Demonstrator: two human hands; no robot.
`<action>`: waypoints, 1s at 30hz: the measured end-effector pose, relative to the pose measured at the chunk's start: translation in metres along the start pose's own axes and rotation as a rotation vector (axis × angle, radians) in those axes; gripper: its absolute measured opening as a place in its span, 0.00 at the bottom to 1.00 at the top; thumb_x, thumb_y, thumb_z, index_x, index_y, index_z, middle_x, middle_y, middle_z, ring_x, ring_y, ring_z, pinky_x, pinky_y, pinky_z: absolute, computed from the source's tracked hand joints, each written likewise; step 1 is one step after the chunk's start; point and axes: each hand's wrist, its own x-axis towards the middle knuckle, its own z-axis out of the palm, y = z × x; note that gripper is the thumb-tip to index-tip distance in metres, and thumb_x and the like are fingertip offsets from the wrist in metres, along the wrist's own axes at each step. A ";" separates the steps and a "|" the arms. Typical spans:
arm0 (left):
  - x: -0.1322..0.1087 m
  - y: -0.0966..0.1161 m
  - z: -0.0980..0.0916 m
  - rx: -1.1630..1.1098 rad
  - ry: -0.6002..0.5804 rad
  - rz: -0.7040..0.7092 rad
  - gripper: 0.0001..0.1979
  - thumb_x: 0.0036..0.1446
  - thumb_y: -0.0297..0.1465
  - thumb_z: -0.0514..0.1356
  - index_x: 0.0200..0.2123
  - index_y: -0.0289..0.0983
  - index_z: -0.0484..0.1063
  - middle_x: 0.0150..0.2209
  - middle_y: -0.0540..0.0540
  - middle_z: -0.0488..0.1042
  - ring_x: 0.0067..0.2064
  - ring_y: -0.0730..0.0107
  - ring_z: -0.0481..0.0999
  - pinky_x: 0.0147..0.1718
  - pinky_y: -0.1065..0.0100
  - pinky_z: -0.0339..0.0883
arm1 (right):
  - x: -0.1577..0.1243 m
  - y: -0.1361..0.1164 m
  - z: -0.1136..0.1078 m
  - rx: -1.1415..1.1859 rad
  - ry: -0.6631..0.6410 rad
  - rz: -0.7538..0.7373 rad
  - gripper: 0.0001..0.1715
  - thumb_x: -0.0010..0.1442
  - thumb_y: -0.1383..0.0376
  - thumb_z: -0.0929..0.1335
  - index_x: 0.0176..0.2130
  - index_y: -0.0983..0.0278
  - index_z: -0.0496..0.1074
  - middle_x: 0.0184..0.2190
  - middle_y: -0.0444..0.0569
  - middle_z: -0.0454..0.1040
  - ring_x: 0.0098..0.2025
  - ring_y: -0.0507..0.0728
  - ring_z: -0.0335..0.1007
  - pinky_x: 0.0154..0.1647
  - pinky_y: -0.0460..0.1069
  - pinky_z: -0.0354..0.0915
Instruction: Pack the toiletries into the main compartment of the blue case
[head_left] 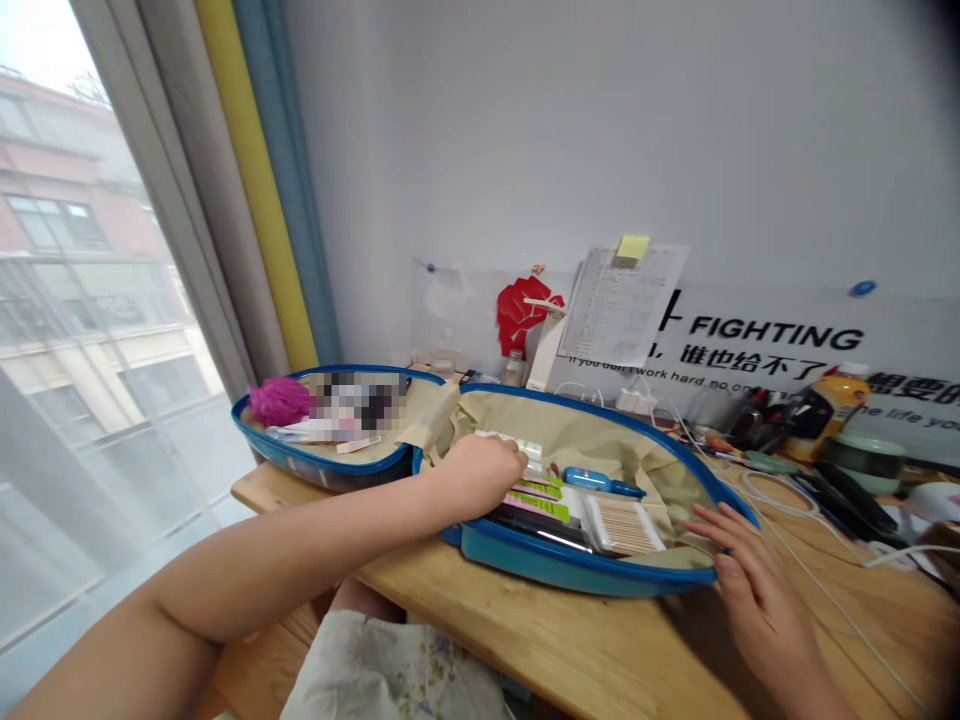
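In the right half of the open blue case (570,572), the left hand (484,470) is knuckles-up with its fingers curled down over the near end of a white tube (517,444). The tube's far end sticks out past the knuckles, towards the back of the lining. The fingertips themselves are hidden under the hand, so how tightly they close on it cannot be seen. Just beside that hand lie green-labelled packets (544,497), a small blue item (600,483) and a clear box of cotton swabs (622,525), all inside the same half.

The right hand (750,570) lies flat on the case's right rim, fingers straight and slightly spread, gripping nothing (the thumb side touches the blue edge, the palm sits on the wood). The case's other half (322,468) is folded out to the left and holds a pink puff (279,402).

The case rests on a wooden desk (600,650). A white cable (795,545) runs just past the right hand, and an orange bottle (829,405) stands further back among the clutter. A printed sheet (622,310) leans on the wall behind.
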 end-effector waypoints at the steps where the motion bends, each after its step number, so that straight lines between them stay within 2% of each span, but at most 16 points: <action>1: -0.001 0.003 0.000 -0.024 -0.015 0.014 0.10 0.58 0.25 0.54 0.40 0.34 0.73 0.39 0.41 0.76 0.41 0.58 0.77 0.32 0.65 0.70 | 0.000 0.000 0.000 0.000 0.003 -0.001 0.23 0.65 0.53 0.55 0.42 0.60 0.72 0.46 0.53 0.74 0.58 0.64 0.64 0.52 0.63 0.65; 5: 0.001 0.002 -0.004 -0.261 -0.072 0.025 0.13 0.61 0.37 0.54 0.43 0.40 0.75 0.44 0.44 0.77 0.45 0.58 0.76 0.39 0.63 0.70 | 0.001 -0.001 -0.001 0.008 0.006 0.022 0.24 0.64 0.52 0.55 0.41 0.61 0.73 0.46 0.53 0.75 0.58 0.64 0.65 0.52 0.63 0.66; 7: 0.004 -0.007 -0.006 -0.357 -0.046 -0.012 0.15 0.62 0.39 0.52 0.45 0.42 0.75 0.46 0.46 0.77 0.48 0.59 0.75 0.43 0.64 0.69 | 0.001 -0.002 -0.002 0.010 -0.014 0.046 0.25 0.64 0.51 0.55 0.40 0.61 0.73 0.46 0.53 0.75 0.58 0.64 0.65 0.52 0.63 0.66; 10: 0.009 -0.028 -0.004 -0.350 -0.029 -0.093 0.17 0.61 0.39 0.52 0.49 0.41 0.72 0.52 0.43 0.74 0.53 0.56 0.71 0.49 0.62 0.66 | 0.001 -0.002 -0.003 0.011 -0.038 0.076 0.26 0.63 0.49 0.55 0.40 0.61 0.73 0.46 0.54 0.75 0.58 0.64 0.64 0.53 0.63 0.65; 11: 0.010 -0.035 -0.003 -0.344 -0.080 -0.122 0.21 0.60 0.41 0.53 0.53 0.39 0.70 0.53 0.41 0.72 0.55 0.55 0.70 0.50 0.61 0.65 | 0.001 -0.002 -0.003 0.014 -0.034 0.081 0.26 0.63 0.49 0.55 0.40 0.61 0.73 0.46 0.54 0.75 0.58 0.64 0.64 0.53 0.63 0.65; 15: 0.012 -0.054 0.006 -0.439 -0.443 -0.148 0.38 0.55 0.51 0.56 0.63 0.35 0.56 0.62 0.37 0.62 0.59 0.52 0.66 0.54 0.61 0.61 | 0.001 -0.002 -0.001 0.021 -0.009 0.064 0.26 0.64 0.50 0.55 0.40 0.62 0.73 0.46 0.54 0.75 0.58 0.64 0.64 0.53 0.63 0.65; 17: 0.014 -0.058 0.012 -0.502 -0.518 -0.094 0.42 0.52 0.52 0.58 0.63 0.35 0.54 0.64 0.37 0.59 0.61 0.52 0.64 0.55 0.62 0.60 | 0.001 -0.002 -0.001 0.013 0.001 0.044 0.25 0.64 0.51 0.55 0.40 0.61 0.73 0.46 0.54 0.75 0.57 0.64 0.65 0.52 0.63 0.65; 23: 0.021 -0.059 0.033 -0.575 -0.494 0.045 0.47 0.43 0.47 0.67 0.63 0.34 0.55 0.62 0.36 0.62 0.59 0.52 0.65 0.56 0.60 0.60 | 0.002 -0.002 -0.002 0.010 -0.013 0.057 0.25 0.63 0.51 0.55 0.39 0.61 0.73 0.45 0.53 0.75 0.57 0.64 0.65 0.52 0.62 0.65; 26: 0.022 -0.056 0.038 -0.562 -0.444 0.136 0.47 0.44 0.44 0.67 0.64 0.34 0.52 0.63 0.36 0.59 0.62 0.52 0.62 0.58 0.59 0.57 | 0.001 -0.002 -0.002 0.017 -0.018 0.084 0.26 0.63 0.49 0.55 0.39 0.61 0.73 0.45 0.53 0.75 0.58 0.64 0.64 0.53 0.62 0.65; 30: 0.021 -0.051 0.036 -0.557 -0.421 0.187 0.44 0.46 0.42 0.67 0.64 0.36 0.54 0.63 0.37 0.60 0.61 0.52 0.63 0.57 0.60 0.57 | 0.001 -0.001 -0.002 0.017 -0.020 0.071 0.25 0.63 0.51 0.56 0.40 0.61 0.73 0.46 0.53 0.75 0.58 0.64 0.64 0.53 0.63 0.65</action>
